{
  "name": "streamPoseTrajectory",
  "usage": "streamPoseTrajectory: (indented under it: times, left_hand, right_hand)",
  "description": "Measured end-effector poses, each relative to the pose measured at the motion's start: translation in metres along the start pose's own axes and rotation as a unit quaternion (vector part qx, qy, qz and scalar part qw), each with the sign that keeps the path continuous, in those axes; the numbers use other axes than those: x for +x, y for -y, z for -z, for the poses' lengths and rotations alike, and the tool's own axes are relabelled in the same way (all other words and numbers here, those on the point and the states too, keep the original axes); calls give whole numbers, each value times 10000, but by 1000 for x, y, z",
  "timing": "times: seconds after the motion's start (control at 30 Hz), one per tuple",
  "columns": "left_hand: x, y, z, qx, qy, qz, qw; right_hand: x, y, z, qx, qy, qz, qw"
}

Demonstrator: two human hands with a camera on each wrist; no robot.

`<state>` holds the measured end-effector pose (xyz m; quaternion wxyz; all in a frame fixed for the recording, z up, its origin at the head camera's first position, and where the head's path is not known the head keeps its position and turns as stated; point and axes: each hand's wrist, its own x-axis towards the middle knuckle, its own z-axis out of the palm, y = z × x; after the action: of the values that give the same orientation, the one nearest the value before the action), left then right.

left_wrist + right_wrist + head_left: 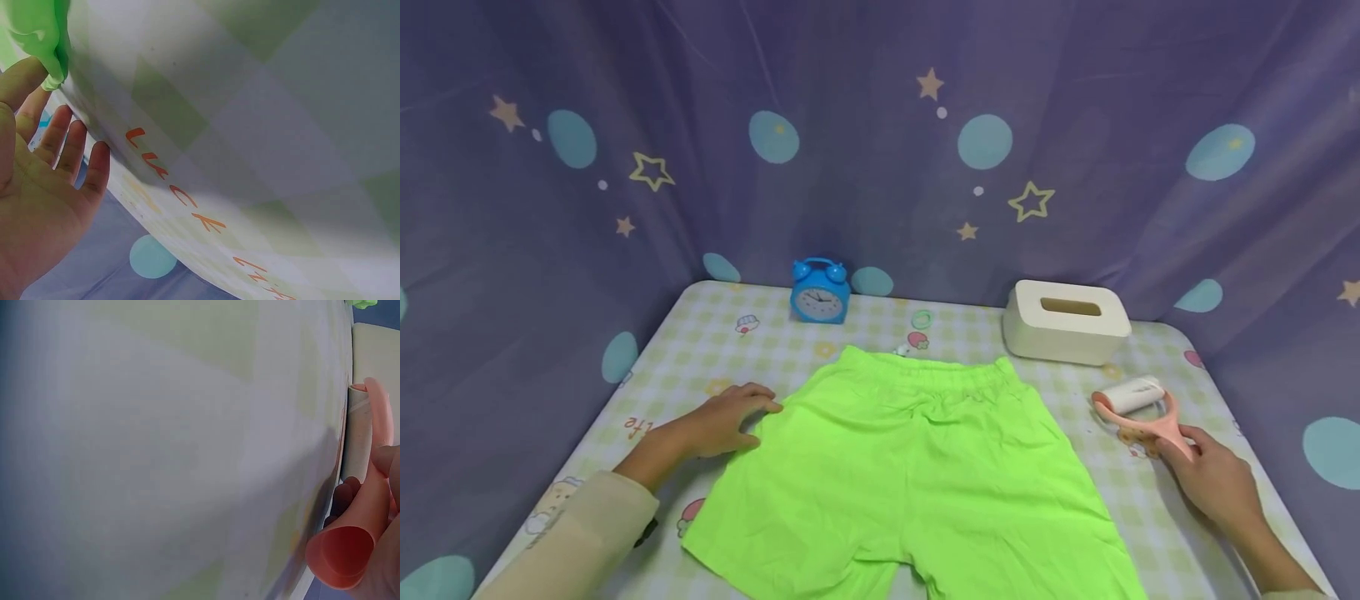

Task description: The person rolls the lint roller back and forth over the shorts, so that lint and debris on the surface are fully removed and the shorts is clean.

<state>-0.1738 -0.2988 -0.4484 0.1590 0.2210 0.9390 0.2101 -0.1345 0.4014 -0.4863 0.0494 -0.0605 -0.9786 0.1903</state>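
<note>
Bright green shorts lie spread out with the waistband at the far side. At their left edge my left hand touches the fabric with thumb and fingertips. In the left wrist view the thumb and forefinger meet a fold of the green cloth, while the other fingers stand spread and fairly straight. My right hand grips the pink handle of a lint roller to the right of the shorts. Its white roll points away from me, close over the table. The right wrist view shows the handle's hollow end.
A blue alarm clock stands at the back left of the checked tablecloth. A cream tissue box sits at the back right, beyond the roller. A small green ring lies between them. Purple patterned curtains enclose the table.
</note>
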Motion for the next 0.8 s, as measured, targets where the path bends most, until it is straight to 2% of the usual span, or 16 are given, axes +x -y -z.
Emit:
streamPoseTrajectory:
  times: [0.17,0.23,0.4,0.47,0.53,0.63,0.8]
  left_hand:
    - [-1,1,2,-13,3,48,10000]
    - [-1,1,4,-7,9,24,10000]
    - [-2,-1,8,53,111,-99,9999]
    - [-2,-4,10,89,152,-158,9997]
    - [-3,-9,14,160,132,-196,9996]
    - [-3,-22,26,294,-63,-237,9993]
    - [1,-59,51,671,-498,-470,9954]
  right_hand:
    - [0,1,-2,8,38,33,10000]
    - [2,2,-1,36,215,79,9997]
    - [14,4,11,140,1001,155,9948]
    - [18,7,19,87,1116,176,9936]
    - [19,11,27,-27,967,289,9949]
    - [20,20,37,-138,492,535,9973]
    - [22,53,55,-85,-193,1149,9932]
